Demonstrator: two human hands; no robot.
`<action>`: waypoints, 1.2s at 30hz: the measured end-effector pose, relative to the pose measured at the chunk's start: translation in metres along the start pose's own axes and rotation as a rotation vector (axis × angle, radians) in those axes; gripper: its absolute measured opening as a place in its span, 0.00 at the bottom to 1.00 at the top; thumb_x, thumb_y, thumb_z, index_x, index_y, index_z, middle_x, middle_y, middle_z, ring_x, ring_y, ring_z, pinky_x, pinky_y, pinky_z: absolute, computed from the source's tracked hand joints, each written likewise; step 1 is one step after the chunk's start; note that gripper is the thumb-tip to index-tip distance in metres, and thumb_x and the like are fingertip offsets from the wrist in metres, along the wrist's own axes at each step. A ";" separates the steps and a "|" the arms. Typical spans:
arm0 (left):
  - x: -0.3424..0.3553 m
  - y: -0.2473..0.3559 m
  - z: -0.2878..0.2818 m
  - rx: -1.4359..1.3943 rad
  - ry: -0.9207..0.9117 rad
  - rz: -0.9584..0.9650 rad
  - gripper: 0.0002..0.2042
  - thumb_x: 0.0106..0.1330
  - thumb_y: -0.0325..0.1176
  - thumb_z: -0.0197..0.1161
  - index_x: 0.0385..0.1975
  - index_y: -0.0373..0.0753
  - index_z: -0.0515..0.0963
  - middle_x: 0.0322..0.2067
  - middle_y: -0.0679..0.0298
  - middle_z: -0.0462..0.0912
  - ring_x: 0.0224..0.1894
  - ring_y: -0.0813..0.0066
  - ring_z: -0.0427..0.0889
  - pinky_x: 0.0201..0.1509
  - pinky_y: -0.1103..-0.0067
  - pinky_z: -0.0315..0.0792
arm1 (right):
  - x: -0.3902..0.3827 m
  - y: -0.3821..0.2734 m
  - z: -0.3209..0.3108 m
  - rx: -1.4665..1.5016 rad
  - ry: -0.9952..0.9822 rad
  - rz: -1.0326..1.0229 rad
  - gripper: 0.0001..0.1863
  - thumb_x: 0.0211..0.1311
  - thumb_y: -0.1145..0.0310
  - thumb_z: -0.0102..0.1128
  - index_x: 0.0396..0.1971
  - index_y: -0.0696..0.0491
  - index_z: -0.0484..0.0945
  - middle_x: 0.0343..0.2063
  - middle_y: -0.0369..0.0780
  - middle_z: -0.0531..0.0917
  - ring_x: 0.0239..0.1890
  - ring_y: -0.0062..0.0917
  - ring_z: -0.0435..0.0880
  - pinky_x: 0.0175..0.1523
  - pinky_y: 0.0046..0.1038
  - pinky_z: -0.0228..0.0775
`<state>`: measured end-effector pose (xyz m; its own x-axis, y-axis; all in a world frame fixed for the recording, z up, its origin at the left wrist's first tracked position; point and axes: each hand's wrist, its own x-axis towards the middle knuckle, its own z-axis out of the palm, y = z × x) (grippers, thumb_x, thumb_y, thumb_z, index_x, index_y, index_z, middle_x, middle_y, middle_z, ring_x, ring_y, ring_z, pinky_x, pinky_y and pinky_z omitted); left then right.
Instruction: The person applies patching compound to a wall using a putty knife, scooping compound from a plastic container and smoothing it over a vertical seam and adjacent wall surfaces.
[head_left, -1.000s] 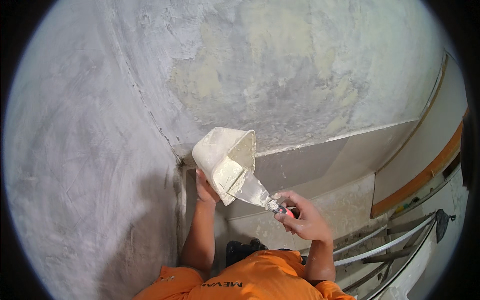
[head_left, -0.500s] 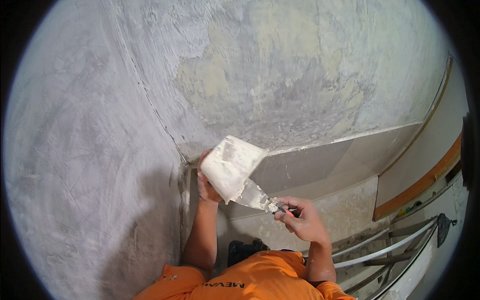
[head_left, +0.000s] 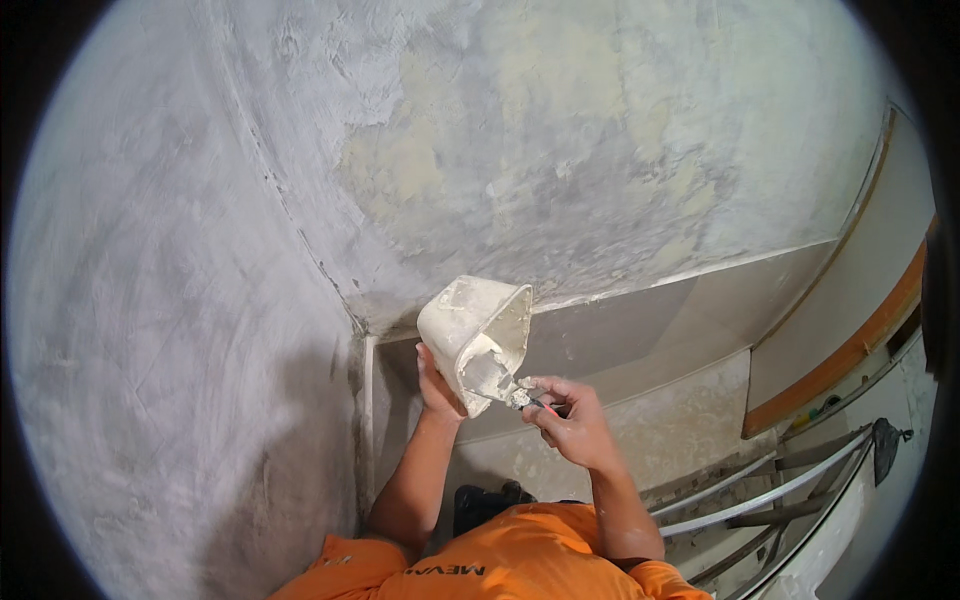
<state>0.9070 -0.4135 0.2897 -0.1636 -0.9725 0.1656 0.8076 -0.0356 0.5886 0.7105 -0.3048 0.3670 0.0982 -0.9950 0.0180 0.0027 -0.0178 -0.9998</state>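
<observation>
While left hand grips tub, right hand scraper, walls rise ahead and left.

Downward head-worn fisheye view, seemingly near

A big grey wall is standing on the left, and a dark shadow is lying across its near part. Another wall is rising on the far side, with pale yellow patches showing. A smooth grey band is running under it. On the right, a brown strip is curving beside a pale panel, and nearer, shiny bars are stretching out side by side
</observation>
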 end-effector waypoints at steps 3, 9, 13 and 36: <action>0.006 -0.001 0.003 -0.117 -0.081 -0.001 0.43 0.68 0.69 0.49 0.75 0.42 0.57 0.70 0.53 0.65 0.68 0.49 0.69 0.69 0.51 0.68 | -0.002 0.003 0.000 0.044 0.014 0.018 0.19 0.61 0.78 0.66 0.53 0.62 0.80 0.24 0.27 0.78 0.27 0.09 0.68 0.31 0.18 0.63; 0.007 0.008 0.017 -0.308 -0.096 0.014 0.40 0.70 0.66 0.50 0.72 0.40 0.61 0.68 0.53 0.69 0.66 0.52 0.72 0.68 0.55 0.69 | -0.008 -0.007 0.003 0.021 0.140 -0.129 0.20 0.60 0.77 0.68 0.53 0.64 0.79 0.33 0.34 0.85 0.34 0.11 0.77 0.40 0.18 0.70; 0.004 0.010 0.020 -0.266 -0.060 0.046 0.40 0.70 0.66 0.52 0.71 0.40 0.63 0.66 0.54 0.71 0.65 0.54 0.73 0.68 0.57 0.70 | -0.012 -0.016 0.001 -0.137 0.286 -0.399 0.21 0.59 0.77 0.68 0.53 0.65 0.79 0.37 0.42 0.85 0.36 0.19 0.81 0.43 0.25 0.73; 0.012 0.009 0.025 -0.347 0.122 -0.048 0.32 0.75 0.61 0.46 0.68 0.43 0.69 0.62 0.58 0.75 0.61 0.57 0.76 0.66 0.61 0.70 | 0.007 0.007 -0.005 0.552 0.090 0.080 0.16 0.73 0.63 0.54 0.45 0.62 0.78 0.22 0.40 0.78 0.15 0.21 0.70 0.20 0.21 0.60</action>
<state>0.8976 -0.4193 0.3167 -0.1536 -0.9875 0.0365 0.9482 -0.1369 0.2867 0.7059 -0.3120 0.3606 0.0341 -0.9960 -0.0823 0.5217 0.0879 -0.8486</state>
